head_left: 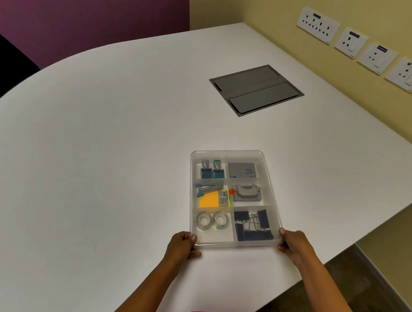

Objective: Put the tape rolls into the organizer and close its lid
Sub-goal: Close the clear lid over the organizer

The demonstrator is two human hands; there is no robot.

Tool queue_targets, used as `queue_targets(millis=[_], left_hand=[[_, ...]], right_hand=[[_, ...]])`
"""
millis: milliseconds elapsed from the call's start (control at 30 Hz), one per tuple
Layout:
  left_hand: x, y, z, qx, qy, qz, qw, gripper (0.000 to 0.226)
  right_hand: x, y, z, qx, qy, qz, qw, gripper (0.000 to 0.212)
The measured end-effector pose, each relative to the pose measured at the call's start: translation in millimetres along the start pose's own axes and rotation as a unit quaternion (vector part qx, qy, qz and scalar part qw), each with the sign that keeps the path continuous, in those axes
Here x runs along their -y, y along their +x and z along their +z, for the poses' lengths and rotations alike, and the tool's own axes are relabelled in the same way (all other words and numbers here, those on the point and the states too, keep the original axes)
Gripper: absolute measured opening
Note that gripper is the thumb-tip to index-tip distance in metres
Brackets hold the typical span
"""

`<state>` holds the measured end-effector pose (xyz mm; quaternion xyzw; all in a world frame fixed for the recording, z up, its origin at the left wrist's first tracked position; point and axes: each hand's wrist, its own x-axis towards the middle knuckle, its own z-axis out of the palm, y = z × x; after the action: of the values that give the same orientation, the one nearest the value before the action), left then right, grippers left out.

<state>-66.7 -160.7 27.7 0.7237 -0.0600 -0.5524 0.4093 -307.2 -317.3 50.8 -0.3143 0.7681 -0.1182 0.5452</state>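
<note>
A clear plastic organizer point(269, 172) with six compartments lies on the white table in front of me, its see-through lid lying flat over it. Two clear tape rolls point(212, 220) sit side by side in the near left compartment. My left hand point(181, 246) grips the organizer's near left corner, thumb on top. My right hand point(291, 244) grips the near right corner the same way. The other compartments hold blue binder clips point(252, 225), an orange sticky pad point(209, 199), a stapler, a grey punch and small boxes.
A grey metal cable hatch point(256, 89) is set flush into the white table point(106, 151) beyond the organizer. The table's edge runs diagonally at the right. Wall sockets point(360, 48) line the yellow wall at the far right.
</note>
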Motion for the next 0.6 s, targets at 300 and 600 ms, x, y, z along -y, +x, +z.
queue_targets(millis=[300, 600], left_hand=[[-22, 8, -15, 0.049, 0.027, 0.004, 0.998, 0.016], [-85, 60, -14, 0.017, 0.071, 0.044, 0.996, 0.012]], right_hand=[[22, 16, 3, -0.009, -0.099, -0.142, 0.985, 0.018], [105, 49, 23, -0.002, -0.160, -0.185, 0.970, 0.031]])
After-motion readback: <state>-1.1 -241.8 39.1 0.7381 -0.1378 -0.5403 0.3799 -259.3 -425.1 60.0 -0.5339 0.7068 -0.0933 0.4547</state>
